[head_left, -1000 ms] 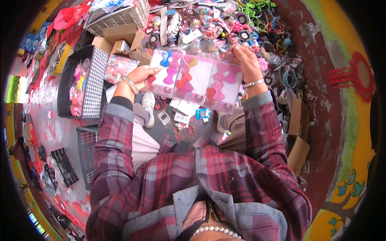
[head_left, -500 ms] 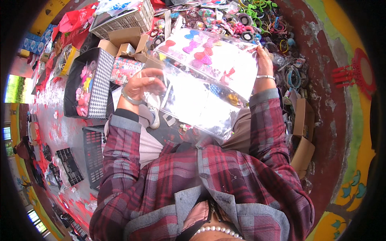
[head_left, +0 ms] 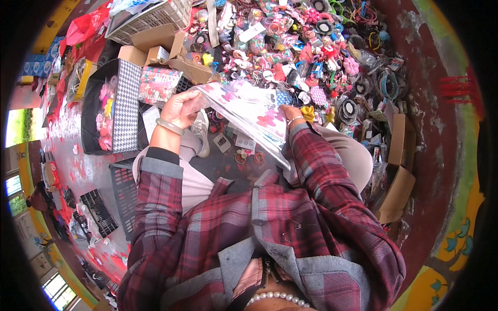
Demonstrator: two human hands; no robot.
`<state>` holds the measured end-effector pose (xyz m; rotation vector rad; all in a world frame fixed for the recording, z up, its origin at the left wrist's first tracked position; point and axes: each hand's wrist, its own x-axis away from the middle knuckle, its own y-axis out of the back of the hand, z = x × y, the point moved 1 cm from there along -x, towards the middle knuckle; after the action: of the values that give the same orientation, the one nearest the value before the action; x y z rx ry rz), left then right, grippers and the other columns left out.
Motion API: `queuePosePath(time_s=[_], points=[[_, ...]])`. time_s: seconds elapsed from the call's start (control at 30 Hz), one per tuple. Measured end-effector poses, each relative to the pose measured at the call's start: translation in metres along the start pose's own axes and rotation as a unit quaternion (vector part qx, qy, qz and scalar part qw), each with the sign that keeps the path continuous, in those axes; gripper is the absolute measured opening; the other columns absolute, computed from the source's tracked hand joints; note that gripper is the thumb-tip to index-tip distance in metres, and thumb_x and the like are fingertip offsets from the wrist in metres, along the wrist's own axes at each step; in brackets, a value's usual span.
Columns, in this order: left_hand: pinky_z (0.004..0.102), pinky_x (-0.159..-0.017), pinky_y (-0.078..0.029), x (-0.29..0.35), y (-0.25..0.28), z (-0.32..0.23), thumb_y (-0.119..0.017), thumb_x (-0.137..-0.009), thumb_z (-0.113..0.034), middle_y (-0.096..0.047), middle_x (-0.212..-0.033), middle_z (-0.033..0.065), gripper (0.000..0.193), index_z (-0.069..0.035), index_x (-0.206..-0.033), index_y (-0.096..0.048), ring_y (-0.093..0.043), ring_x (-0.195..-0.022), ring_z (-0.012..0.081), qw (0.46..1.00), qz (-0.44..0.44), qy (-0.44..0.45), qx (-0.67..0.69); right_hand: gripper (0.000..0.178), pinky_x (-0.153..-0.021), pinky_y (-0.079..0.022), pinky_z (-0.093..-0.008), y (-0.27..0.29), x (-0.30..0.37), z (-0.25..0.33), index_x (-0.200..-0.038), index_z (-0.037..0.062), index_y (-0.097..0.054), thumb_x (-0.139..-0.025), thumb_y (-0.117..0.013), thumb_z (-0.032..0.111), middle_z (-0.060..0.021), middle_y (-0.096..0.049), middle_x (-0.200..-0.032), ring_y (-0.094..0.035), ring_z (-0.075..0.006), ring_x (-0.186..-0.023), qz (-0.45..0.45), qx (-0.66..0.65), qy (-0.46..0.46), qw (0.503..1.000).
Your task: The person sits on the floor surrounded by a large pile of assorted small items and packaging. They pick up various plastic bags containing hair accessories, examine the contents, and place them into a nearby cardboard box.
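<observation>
Over my lap I hold a clear plastic bag [head_left: 244, 108] with pink, red and purple bows against white inside. My left hand [head_left: 179, 108] pinches its upper left corner between thumb and fingers. On the right side, my right hand [head_left: 291, 112] grips the bag's edge, its fingers partly behind the sheet. The bag slants down to the right, folded over on itself, and its lower corner hangs near my knees. Just past it lies a wide heap of hair accessories [head_left: 316, 67], many in small clear packets. A yellow bow [head_left: 308, 114] lies beside my right hand.
At the left stands a fabric bin [head_left: 126, 106] with a houndstooth side and pink and yellow items inside. Behind it are an open cardboard box [head_left: 189, 69] and a pale plastic crate [head_left: 150, 25]. A black basket [head_left: 123, 179] sits by my left leg. Cardboard boxes [head_left: 397, 194] line the right.
The bag has tilted and folded, coming lower and closer in. My right hand has moved left and down with its edge. My left hand, loosely curled before, now pinches the corner.
</observation>
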<state>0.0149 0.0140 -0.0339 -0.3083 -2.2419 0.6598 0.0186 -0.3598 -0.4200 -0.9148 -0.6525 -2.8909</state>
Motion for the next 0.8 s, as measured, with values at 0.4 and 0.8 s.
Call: queuePosePath(time_s=[0.4, 0.8], points=[[0.0170, -0.040, -0.037, -0.006, 0.025, -0.011, -0.056, -0.079, -0.012, -0.058, -0.070, 0.0001, 0.006, -0.008, -0.084, -0.057, -0.049, -0.051, 0.0072, 0.991, 0.003, -0.018, 0.131, 0.013, -0.059, -0.049, -0.0336, 0.000, 0.072, 0.104, -0.081, 0.0023, -0.062, -0.074, -0.065, 0.014, -0.0077, -0.063, -0.079, -0.060, -0.0202, -0.068, 0.148, -0.341, -0.113, 0.922], [0.0146, -0.030, -0.025, -0.006, 0.063, 0.001, -0.057, -0.078, -0.010, -0.048, -0.056, -0.0012, 0.016, 0.000, -0.090, -0.057, -0.033, -0.036, 0.0025, 0.992, -0.105, 0.060, 0.029, 0.018, -0.057, -0.051, -0.0308, 0.029, 0.030, 0.092, -0.086, 0.0029, -0.064, -0.072, -0.068, 0.012, -0.0062, -0.064, -0.077, -0.061, -0.0173, -0.064, 0.048, -0.336, -0.058, 0.939]])
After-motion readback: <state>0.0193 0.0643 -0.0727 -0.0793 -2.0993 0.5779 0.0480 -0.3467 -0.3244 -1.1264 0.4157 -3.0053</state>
